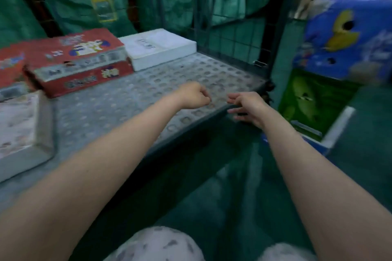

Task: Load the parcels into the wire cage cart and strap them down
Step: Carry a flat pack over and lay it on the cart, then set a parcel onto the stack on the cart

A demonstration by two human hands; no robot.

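Both hands reach to the front R corner of the wire cage cart, abt 1 o'clock from the person. The left hand is curled w/ fingertips drawn together, and I cannot tell if it pinches anything. The right hand is loosely spread over the deck lip, holding nothing I can make out. No strap is clearly visible. The loaded parcels sit loose at 10-11 o'clock: a red box lying skewed, a white box touching it, and a pale box nearer at 9. On that bare metal deck they'd likely slide if the cart gets bumped. A blue box atop a green box stands outside at 3 o'clock, so strapping now risks leaving them behind. Fingers on that lip could get nipped.
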